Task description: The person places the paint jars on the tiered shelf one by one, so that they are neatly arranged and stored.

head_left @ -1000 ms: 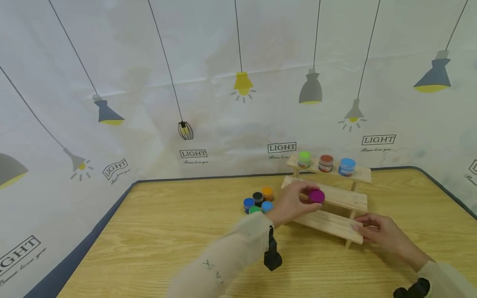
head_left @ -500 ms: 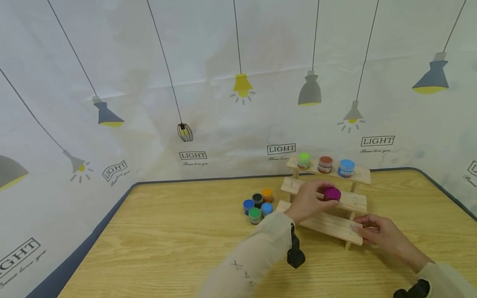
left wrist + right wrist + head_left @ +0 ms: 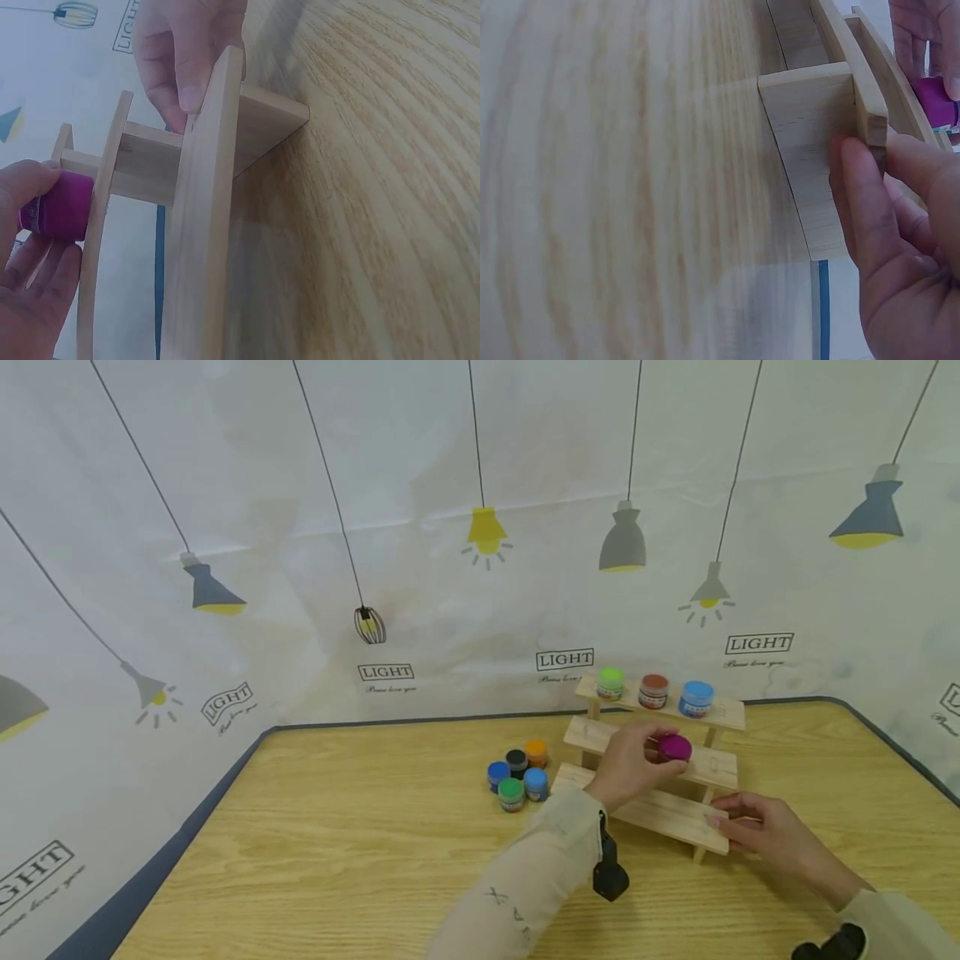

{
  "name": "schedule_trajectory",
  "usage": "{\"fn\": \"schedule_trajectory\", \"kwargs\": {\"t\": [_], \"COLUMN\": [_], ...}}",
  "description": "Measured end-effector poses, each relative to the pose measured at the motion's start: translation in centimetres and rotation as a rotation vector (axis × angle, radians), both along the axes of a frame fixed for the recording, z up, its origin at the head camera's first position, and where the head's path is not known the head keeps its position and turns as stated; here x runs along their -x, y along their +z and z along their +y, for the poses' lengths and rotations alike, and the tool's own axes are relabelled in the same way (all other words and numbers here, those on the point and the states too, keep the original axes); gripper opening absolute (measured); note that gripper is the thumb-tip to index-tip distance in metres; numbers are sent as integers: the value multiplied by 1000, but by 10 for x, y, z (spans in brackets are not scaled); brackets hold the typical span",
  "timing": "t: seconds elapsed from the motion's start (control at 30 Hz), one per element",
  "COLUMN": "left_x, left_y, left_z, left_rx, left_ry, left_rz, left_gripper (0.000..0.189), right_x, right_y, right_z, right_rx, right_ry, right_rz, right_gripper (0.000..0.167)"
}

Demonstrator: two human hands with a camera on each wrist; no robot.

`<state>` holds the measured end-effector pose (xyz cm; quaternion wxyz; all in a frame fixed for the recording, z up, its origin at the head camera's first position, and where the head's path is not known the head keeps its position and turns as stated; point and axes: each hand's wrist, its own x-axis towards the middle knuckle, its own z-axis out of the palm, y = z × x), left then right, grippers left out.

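My left hand (image 3: 628, 767) pinches a small paint jar (image 3: 675, 748) with a purple lid, thumb on one side and fingers on the other. The jar is right at the middle board of a three-step wooden stand (image 3: 663, 812), as the left wrist view also shows with the purple jar (image 3: 67, 206) against the board's edge. At the stand's right end, my right hand (image 3: 772, 831) grips the lowest board, thumb on top and fingers beneath; the right wrist view shows this board end (image 3: 874, 124) between thumb and fingers.
Along the top board stand a light green jar (image 3: 611, 683), a red-brown jar (image 3: 653, 691) and a blue jar (image 3: 696, 698). Several more jars, including a green-lidded one (image 3: 512, 794), cluster on the table (image 3: 337, 843) left of the stand. A lamp-printed sheet (image 3: 420, 568) rises behind.
My left hand has carried the purple-lidded jar rightward along the middle board, slowing in the last half second. My right hand keeps its grip on the lowest board, and the stand stays put.
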<state>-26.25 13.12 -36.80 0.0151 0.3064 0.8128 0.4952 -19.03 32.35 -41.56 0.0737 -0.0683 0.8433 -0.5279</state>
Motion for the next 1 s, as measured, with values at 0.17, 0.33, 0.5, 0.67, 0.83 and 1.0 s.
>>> {"fn": "schedule_trajectory", "kwargs": {"t": [0.17, 0.33, 0.5, 0.67, 0.83, 1.0], "left_x": [-1, -1, 0, -1, -1, 1], "left_y": [-2, -4, -6, -4, -3, -5], "left_z": [3, 4, 6, 9, 10, 11], "left_rx": [-4, -50, -56, -31, 9, 41], "left_ry": [54, 58, 56, 51, 43, 45], "left_rz": [-3, -40, -74, -85, -57, -19], "left_gripper": [39, 38, 38, 40, 40, 40], "right_x": [1, 1, 1, 0, 1, 1], "right_y": [0, -1, -4, -5, -5, -4], "right_z": [0, 0, 1, 1, 1, 1], "right_rx": [-6, -9, -11, -4, -6, -8], "right_ry": [0, -4, -5, -6, -7, -1], "right_rz": [8, 11, 14, 23, 27, 39], "right_gripper": [46, 46, 43, 42, 43, 42]}}
